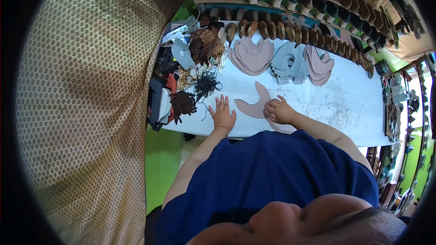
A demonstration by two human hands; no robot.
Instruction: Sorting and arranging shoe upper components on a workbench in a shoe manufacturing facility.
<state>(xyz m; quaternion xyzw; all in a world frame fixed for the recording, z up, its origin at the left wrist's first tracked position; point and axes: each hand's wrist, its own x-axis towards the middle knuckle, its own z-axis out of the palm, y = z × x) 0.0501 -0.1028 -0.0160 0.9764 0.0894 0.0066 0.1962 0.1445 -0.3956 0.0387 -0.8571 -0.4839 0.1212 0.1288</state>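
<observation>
Near the table's front edge, my left hand (222,114) lies flat on the white surface with its fingers spread, holding nothing. My right hand (279,110) has its fingers bent over the right end of a curved pinkish shoe-upper piece (254,106), with one finger lifted apart. Below that hand, part of another pale pink piece (280,127) shows; the hand hides how the two meet. Beyond them lie stacks of similar cut pieces: a pink stack (251,56), a light blue-grey stack (289,63) and a second pink stack (319,66).
A white-covered table (345,104) spans the front. At its left are a dark cord tangle (206,84), a brown strip bundle (183,104) and heaped scraps. Rows of shoe lasts (281,31) stand along the back and on shelves above. A patterned curtain (95,95) hangs at left.
</observation>
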